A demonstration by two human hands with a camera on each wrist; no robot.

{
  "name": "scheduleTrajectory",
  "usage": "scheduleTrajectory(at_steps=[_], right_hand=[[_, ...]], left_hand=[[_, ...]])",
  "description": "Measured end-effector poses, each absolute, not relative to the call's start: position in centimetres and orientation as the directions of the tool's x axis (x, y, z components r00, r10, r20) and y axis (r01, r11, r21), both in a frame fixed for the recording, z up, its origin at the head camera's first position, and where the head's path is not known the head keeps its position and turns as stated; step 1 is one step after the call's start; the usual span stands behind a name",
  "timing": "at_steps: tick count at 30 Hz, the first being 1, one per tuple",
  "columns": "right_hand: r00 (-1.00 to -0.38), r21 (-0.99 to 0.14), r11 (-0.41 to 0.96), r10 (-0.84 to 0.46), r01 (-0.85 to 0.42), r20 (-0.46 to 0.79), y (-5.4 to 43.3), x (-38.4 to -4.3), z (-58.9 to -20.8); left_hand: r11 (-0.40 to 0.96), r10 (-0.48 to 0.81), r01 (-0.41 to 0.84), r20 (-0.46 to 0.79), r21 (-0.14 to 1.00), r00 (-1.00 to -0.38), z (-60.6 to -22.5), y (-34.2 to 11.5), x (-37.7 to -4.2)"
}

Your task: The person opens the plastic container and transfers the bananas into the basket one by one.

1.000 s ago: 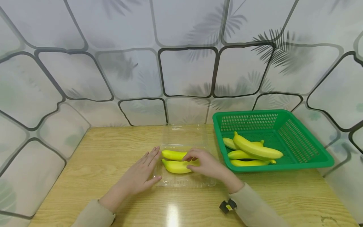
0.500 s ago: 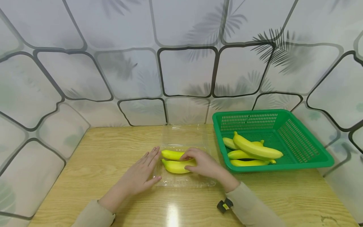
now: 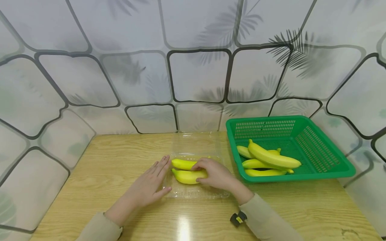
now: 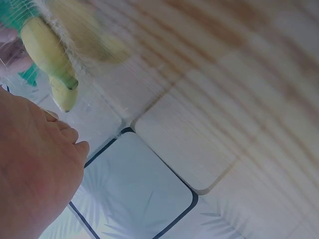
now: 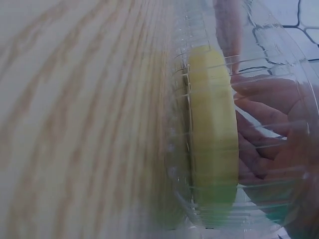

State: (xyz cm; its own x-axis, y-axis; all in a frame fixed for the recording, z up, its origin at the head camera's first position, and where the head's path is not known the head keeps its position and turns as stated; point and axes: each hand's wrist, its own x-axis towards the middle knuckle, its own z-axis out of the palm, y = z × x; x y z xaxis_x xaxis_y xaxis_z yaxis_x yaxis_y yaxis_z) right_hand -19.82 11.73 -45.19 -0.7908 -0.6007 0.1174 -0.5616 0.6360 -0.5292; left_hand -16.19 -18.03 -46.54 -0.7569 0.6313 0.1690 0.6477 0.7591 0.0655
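Shifted leftward, right hand (image 3: 216,173) pinches one of two boxed bananas (image 3: 187,177), left hand (image 3: 147,187) outstretched.

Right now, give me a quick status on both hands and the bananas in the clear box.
Right hand gripping front banana. Left hand at left edge of clear box. Back banana also inside, lid open. Nothing visibly in the way.

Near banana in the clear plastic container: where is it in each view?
Head: near banana, lower centre, right hand at its right end.
Left wrist: near banana, upper left.
Right wrist: near banana, right of centre, behind clear plastic.
Shared landmark: clear plastic container.
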Motion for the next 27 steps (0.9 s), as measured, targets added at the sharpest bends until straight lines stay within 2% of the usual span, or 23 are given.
scheduleTrajectory(at_steps=[27], right_hand=[[-0.805,-0.473,0.688,-0.587,-0.551,0.084,11.58,-19.68,-45.64]], left_hand=[[0.755,0.629,0.65,0.183,0.085,-0.755,-46.79,-18.14,-16.3]])
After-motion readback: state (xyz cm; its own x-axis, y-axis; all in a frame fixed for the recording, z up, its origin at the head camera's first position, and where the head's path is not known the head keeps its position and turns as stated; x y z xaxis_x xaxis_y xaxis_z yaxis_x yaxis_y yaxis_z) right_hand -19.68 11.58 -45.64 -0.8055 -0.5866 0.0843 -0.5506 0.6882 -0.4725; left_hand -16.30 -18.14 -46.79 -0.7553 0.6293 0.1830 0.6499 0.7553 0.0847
